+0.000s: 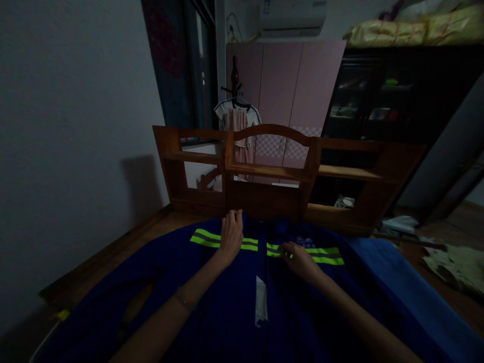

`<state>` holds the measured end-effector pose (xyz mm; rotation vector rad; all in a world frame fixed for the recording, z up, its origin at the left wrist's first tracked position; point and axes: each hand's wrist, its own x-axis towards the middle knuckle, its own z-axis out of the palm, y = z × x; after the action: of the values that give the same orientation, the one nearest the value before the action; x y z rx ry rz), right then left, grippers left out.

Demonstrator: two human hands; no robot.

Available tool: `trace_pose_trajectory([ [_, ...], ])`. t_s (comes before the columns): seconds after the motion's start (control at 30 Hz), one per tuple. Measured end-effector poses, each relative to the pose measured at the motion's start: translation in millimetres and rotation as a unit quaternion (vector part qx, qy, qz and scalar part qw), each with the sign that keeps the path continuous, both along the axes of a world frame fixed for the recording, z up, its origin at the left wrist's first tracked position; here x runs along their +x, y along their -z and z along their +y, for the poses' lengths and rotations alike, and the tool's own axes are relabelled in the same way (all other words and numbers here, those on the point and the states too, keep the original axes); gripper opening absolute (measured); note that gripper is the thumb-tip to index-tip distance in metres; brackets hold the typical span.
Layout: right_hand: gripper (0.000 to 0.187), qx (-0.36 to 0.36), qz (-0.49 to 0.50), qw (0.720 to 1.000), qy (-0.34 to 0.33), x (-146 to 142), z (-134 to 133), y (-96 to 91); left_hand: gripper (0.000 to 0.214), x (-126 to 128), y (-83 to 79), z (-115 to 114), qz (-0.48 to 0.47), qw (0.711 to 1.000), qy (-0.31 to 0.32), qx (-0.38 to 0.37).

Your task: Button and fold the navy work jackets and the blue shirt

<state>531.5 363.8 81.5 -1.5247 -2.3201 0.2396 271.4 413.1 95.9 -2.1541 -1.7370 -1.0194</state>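
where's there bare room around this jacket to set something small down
A wood strip looks bare between the jacket, the wall and the headboard; so does the headboard's upper right shelf. Crowded: the jacket's chest, at the left hand and right hand; blue cloth lies to the right.

Lower end of the blue jacket (234, 302) beyond the bottom edge, its chest print (304, 240) illegibly small.

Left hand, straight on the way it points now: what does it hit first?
Likely the wooden shelf unit beyond the blue jacket. Depth is unclear from one view, so the left hand might brush jacket cloth first.
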Motion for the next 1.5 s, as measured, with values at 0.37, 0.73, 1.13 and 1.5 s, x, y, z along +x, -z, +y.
trace_pose_trajectory([
  [0.37,0.08,-0.018,0.121,0.992,-0.038,-13.5,38.3,26.7,0.039,14.2,59.4,22.0,-0.087,0.933,0.289,-0.195],
  [0.73,0.051,0.025,0.198,0.976,-0.088,1.3,37.7,28.3,0.034,15.5,60.3,24.5,-0.195,0.89,0.34,-0.232],
  [1.13,0.019,-0.069,0.118,0.984,-0.11,9.7,32.5,17.4,0.027,0.2,59.5,22.6,-0.167,0.877,0.324,-0.313],
  [1.5,0.018,-0.066,0.091,0.981,-0.157,3.1,26.0,16.8,0.025,0.9,45.9,12.8,-0.139,0.887,0.281,-0.339],
])
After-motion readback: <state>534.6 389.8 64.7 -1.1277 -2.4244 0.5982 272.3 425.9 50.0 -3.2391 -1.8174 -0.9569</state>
